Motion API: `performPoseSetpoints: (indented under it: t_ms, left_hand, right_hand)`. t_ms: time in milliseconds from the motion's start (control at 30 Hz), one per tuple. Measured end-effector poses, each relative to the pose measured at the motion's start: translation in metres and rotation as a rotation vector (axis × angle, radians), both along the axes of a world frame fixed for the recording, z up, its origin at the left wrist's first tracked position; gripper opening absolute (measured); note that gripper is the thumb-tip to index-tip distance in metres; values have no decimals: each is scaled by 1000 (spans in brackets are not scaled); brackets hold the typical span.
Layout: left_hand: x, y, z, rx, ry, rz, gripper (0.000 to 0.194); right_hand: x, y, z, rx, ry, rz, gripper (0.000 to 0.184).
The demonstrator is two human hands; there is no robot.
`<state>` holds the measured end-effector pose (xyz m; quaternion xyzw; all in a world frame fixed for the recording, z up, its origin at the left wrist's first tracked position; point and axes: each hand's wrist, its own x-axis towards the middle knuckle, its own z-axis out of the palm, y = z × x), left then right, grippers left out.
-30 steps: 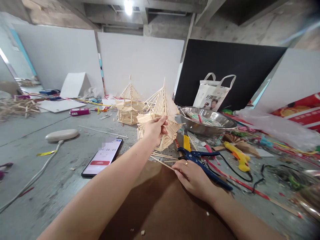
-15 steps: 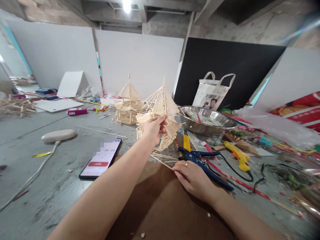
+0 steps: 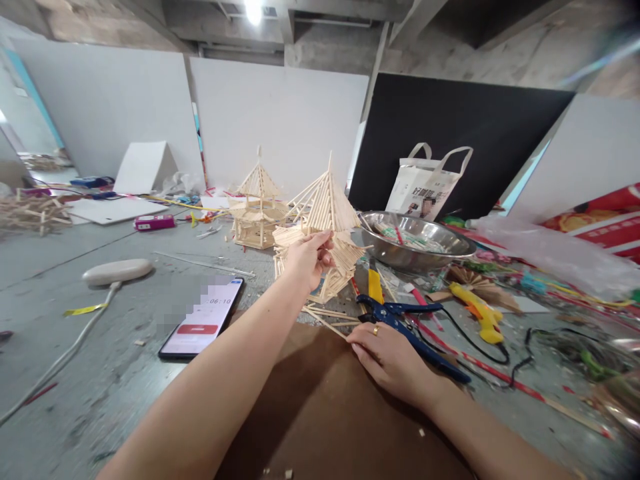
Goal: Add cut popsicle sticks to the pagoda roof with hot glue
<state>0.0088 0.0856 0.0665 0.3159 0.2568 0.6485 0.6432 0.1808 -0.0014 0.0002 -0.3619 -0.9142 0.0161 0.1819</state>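
A model pavilion made of thin wooden sticks (image 3: 333, 203) stands in the middle, with a pointed upper roof and a flared lower one. My left hand (image 3: 313, 259) reaches in front of its lower roof, thumb pressed on curled fingers. What they grip blends with the sticks behind, so I cannot make it out. My right hand (image 3: 387, 357) rests low at the edge of the brown board (image 3: 305, 413). Its closed fingertips are on the near end of a thin wooden stick (image 3: 327, 325). Blue-handled cutting pliers (image 3: 413, 330) lie just beyond that hand, and more loose sticks (image 3: 330, 312) lie beside it.
Behind stands a second stick pavilion (image 3: 259, 210). A phone (image 3: 205, 323) and a white oval device with a cable (image 3: 117, 271) lie left. On the right are a steel basin (image 3: 417, 250), a yellow glue gun (image 3: 477, 310), a paper bag (image 3: 425, 183) and plastic scraps.
Both hands keep nearly the same place and pose. The view has shifted very slightly, and the phone's timer has advanced by one second.
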Motion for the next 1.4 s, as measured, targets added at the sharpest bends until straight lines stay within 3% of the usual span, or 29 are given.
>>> performPoseSetpoints:
  t_ms: [1167,1300,1400]
  left_hand:
    - [3,2,0,0,6,-2,16]
    - [0,-1,-3,40,0,-80,17]
    - [-4,-3,-5,73,23,-116,18]
  right_hand:
    - [5,1,7,58,40,-15,21]
    - [19,13,26,139,109,-177,20]
    - [47,29,46,176,117,-515,21]
